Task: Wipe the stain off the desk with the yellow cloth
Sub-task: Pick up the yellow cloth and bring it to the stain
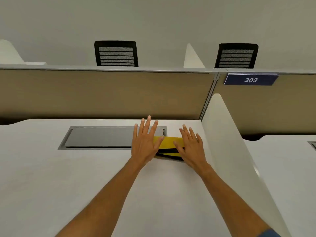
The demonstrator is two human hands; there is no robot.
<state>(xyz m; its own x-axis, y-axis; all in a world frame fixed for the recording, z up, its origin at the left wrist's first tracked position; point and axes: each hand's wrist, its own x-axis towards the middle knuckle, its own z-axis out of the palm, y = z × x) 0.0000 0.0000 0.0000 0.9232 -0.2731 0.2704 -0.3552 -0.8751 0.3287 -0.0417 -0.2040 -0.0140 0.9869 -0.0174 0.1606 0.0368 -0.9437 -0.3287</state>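
At the far right corner of the pale white tabletop (85, 185), close to the white side divider panel (230, 151), lies the folded yellow cloth with dark edges (171, 144). It sits just to the right of the flat grey cable hatch (99, 137) set into the tabletop. Both hands are spread wide and flat, with the fingers apart, and they hold nothing. The left hand (145, 144) rests over the left end of the cloth and partly over the hatch. The right hand (191, 147) rests over the right end. I cannot tell how hard they press down. No stain shows on the tabletop from here; it may be hidden under the cloth or the hands. The cloth looks soft, thin and light, so it should bend and bunch up easily. It will not break. It could slide on the smooth top, so a flat palm in the middle should keep it steady. To lift it, pinching the near folded edge looks best.
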